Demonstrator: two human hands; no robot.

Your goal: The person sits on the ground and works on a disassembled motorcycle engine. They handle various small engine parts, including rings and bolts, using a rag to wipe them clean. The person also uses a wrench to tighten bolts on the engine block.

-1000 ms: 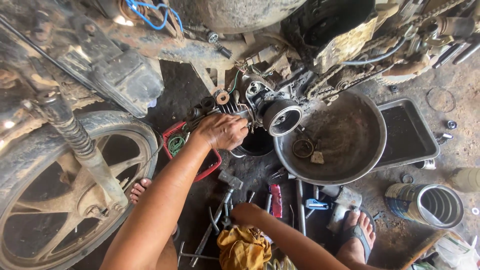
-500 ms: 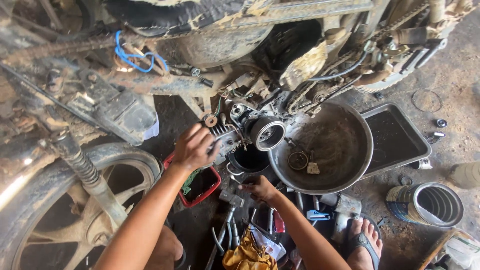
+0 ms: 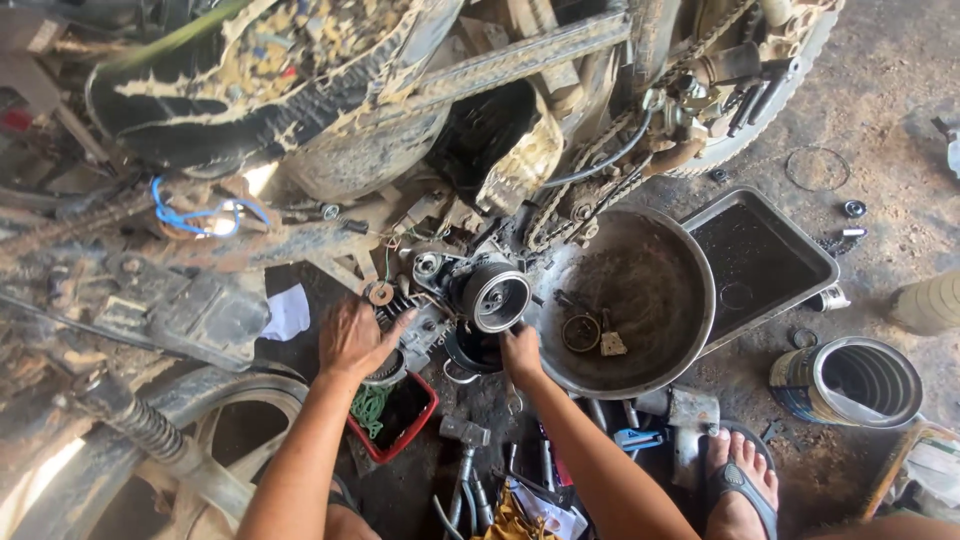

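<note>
A dirty motorcycle engine point(image 3: 455, 285) hangs low under the frame, with a round metal cylinder part point(image 3: 497, 296) sticking out toward me. My left hand point(image 3: 355, 338) rests flat against the finned left side of the engine, fingers spread. My right hand point(image 3: 520, 352) reaches up just below the cylinder, fingers curled against the engine's underside; what it grips is hidden. A black cup point(image 3: 470, 355) sits under the engine beside that hand.
A round metal basin point(image 3: 660, 250) with small parts stands right of the engine, a dark rectangular tray point(image 3: 790, 245) beyond it. A red tray point(image 3: 425, 415), several tools point(image 3: 465, 450), a ribbed can point(image 3: 850, 380), the rear wheel point(image 3: 200, 440) and my sandalled foot point(image 3: 740, 475) surround me.
The camera has dropped closer and shifted. My right hand rose from the tools on the ground up to the engine's underside. My left hand stayed on the engine's left side.
</note>
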